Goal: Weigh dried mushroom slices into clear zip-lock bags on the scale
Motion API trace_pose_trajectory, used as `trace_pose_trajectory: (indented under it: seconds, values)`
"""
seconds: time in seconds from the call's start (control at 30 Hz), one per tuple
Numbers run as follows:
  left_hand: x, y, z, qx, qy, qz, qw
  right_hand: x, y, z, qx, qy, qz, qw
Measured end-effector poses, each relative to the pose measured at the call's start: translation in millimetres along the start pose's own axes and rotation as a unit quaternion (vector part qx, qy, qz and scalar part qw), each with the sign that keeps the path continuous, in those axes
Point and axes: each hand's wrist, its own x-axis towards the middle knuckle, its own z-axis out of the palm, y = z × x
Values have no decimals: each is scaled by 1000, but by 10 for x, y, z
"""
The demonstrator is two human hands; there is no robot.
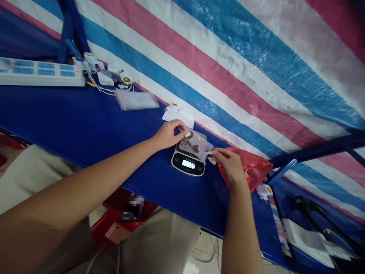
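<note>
A small kitchen scale (188, 167) with a black front panel and a lit display lies on the blue table. On its platform rests a clear plastic bag (199, 144) with dark, flat pieces and a pale round one inside. My left hand (171, 134) pinches the bag's left end, thumb and forefinger close together. At the bag's right end, the fingertips of my right hand (229, 161) are pressed together on its edge. A small pale piece (211, 160) shows just below those fingertips; whether they also hold it is unclear. Beside and behind this hand stands a red plastic bag (256, 167).
White paper (182, 118) and a white plug lie behind the scale. Further left are a stack of clear bags (137, 101), cables, a screwdriver-like tool (82, 62) and a power strip (42, 73). Striped sheeting (199, 57) hangs along the blue table's (94, 125) back.
</note>
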Motion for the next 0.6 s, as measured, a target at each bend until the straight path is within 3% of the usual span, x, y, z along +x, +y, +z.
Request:
trace_pose_trajectory:
  seconds: [0.13, 0.23, 0.4, 0.5, 0.6]
  values:
    - [-9, 16, 8, 3, 0, 0, 1000, 43, 35, 172, 6, 30, -12, 999]
    - [-21, 1, 21, 1, -1, 0, 1000, 66, 49, 262, -36, 14, -10, 999]
    - [37, -29, -7, -9, 3, -11, 1000, 38, -4, 172, -54, 40, 1, 998]
    - [15, 180, -59, -28, 40, -29, 998, 41, -11, 66, -36, 64, -12, 997]
    - [-233, 603, -47, -75, 37, -56, 995, 69, 17, 17, -14, 84, -42, 995]
